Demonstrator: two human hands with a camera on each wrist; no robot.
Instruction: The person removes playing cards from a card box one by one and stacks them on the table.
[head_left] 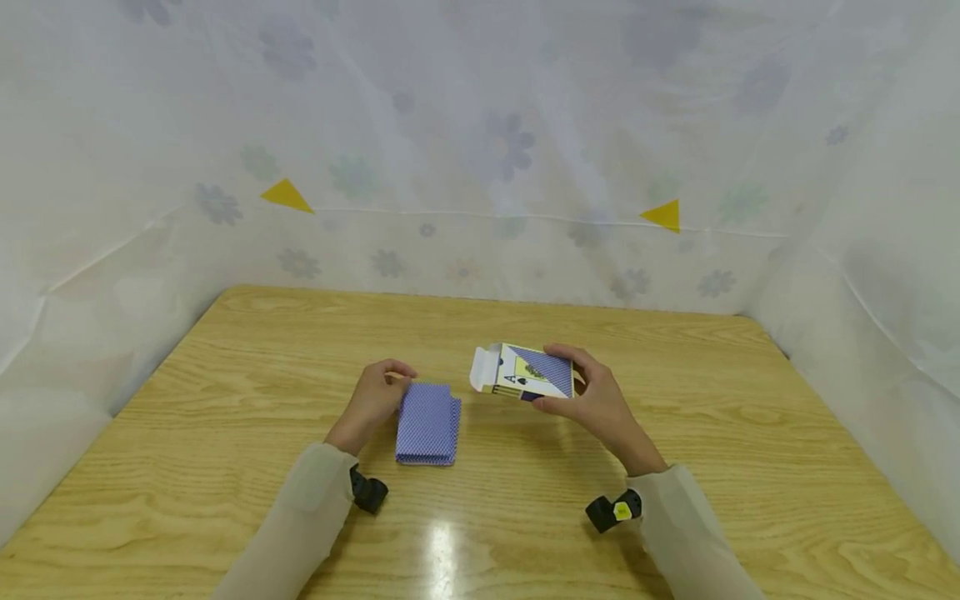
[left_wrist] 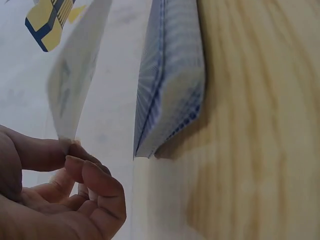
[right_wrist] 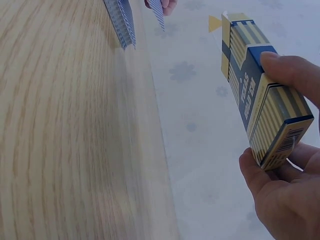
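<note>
The wooden counter (head_left: 675, 467) carries one deck of blue-backed cards (head_left: 428, 422), lying face down a little left of centre, its edges slightly fanned rather than square. One card box (head_left: 525, 372) is in the air just right of the deck, clear of the wood, flap open and pointing left toward the cards. The right hand (head_left: 596, 400) holds that box, thumb on one broad face and fingers curled under the other. The left hand (head_left: 372, 397) rests at the deck's left edge; the left wrist view shows its thumb and fingertips (left_wrist: 82, 167) pinching what looks like a single card (left_wrist: 75, 75) lifted off the pile. To handle the cards well, I judge the pile should be squared first, since loose edges would catch on the box mouth, and the box should be held steady with its opening unpinched. Count: one deck, one box, one lifted card, two yellow triangle markers (head_left: 286, 196) on the backdrop.
</note>
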